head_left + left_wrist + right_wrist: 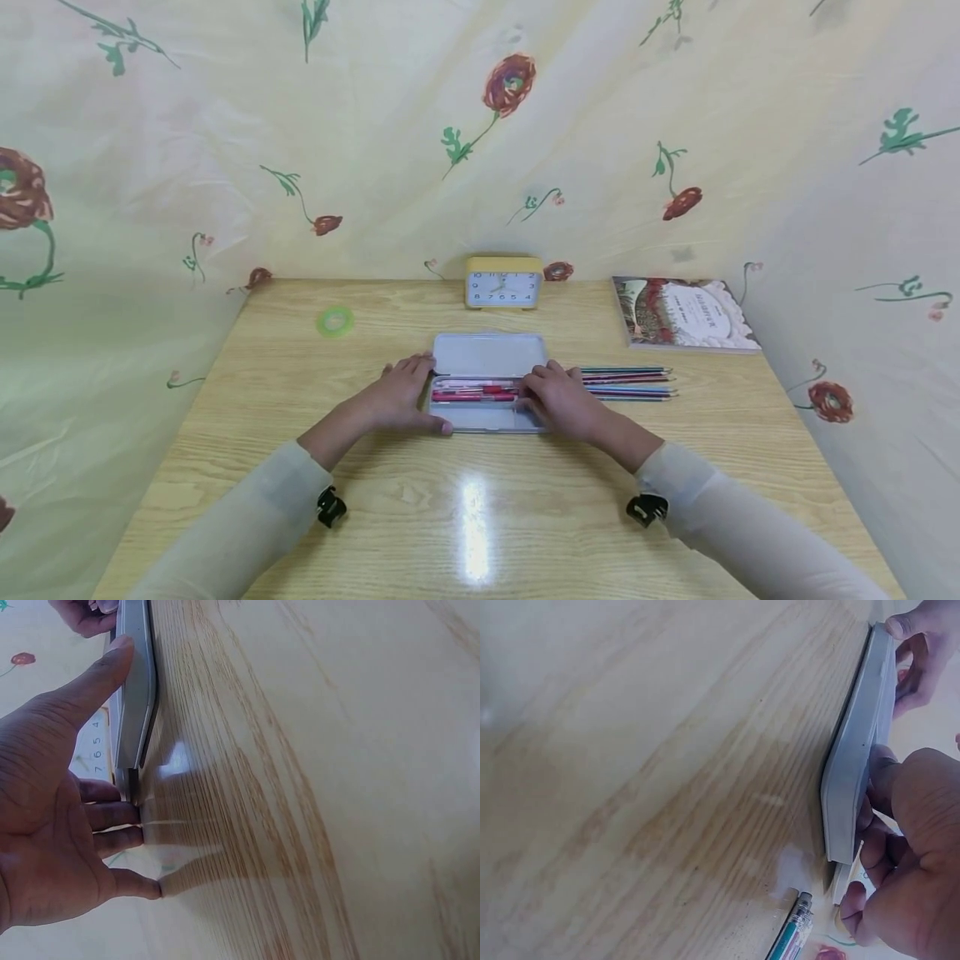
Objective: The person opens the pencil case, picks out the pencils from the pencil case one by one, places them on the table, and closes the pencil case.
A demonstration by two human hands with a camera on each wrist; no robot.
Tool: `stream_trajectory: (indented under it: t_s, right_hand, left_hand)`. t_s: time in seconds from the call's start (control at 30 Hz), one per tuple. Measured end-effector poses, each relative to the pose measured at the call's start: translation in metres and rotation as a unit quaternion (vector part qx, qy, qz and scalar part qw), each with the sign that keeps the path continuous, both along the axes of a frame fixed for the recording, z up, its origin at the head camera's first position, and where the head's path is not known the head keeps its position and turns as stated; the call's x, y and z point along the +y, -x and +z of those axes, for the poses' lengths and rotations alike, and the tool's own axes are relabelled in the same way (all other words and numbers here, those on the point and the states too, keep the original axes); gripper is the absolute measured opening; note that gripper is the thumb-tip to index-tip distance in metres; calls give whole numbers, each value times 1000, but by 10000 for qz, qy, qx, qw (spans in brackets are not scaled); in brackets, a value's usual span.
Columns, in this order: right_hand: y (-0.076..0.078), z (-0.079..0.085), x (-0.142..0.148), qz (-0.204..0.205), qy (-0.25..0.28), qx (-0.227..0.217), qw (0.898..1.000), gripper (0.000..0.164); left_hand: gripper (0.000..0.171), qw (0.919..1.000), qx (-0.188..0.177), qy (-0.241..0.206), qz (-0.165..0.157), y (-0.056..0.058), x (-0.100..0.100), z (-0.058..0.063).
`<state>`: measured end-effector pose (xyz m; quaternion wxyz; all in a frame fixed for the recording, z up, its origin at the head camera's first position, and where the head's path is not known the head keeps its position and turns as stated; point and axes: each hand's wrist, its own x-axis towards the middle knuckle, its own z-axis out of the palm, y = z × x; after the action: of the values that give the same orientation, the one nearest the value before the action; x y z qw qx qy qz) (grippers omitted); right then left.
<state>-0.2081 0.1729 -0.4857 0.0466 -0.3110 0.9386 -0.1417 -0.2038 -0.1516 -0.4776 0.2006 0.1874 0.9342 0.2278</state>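
A pale grey pencil case lies open on the table, its lid folded back toward the clock. Several red and pink pens lie lengthwise inside. My left hand spans the case's left end, the thumb on the front corner and the straight fingers beside the back. In the left wrist view that thumb presses on the front edge. My right hand reaches into the right end with bent fingers, which hide the pens' ends there. I cannot tell whether these fingers pinch a pen.
Several coloured pencils lie side by side just right of the case. A yellow clock stands behind it. At the back right lies a book, and at the back left a roll of green tape. Flowered cloth surrounds the table.
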Motion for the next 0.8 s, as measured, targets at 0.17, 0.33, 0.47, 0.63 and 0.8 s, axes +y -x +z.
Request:
stream_trajectory:
  t_s: [0.17, 0.33, 0.47, 0.63, 0.8]
  right_hand:
    - [1, 0, 1, -27, -47, -186, 9998, 11]
    - [1, 3, 0, 85, 124, -220, 9996, 9]
    - [1, 7, -2, 256, 233, -66, 9994, 4]
    - [0, 12, -6, 404, 218, 72, 9989, 6]
    - [0, 13, -12, 397, 174, 158, 9989, 7]
  left_hand:
    - [123, 10000, -2, 48, 23, 0, 0, -2]
    - [123, 10000, -2, 6, 15, 0, 1, -1]
    - [123, 10000, -11, -5, 19, 1, 1, -2]
    - [125, 9999, -90, 75, 33, 2, 2, -4]
    - [123, 10000, -29, -35, 20, 1, 1, -1]
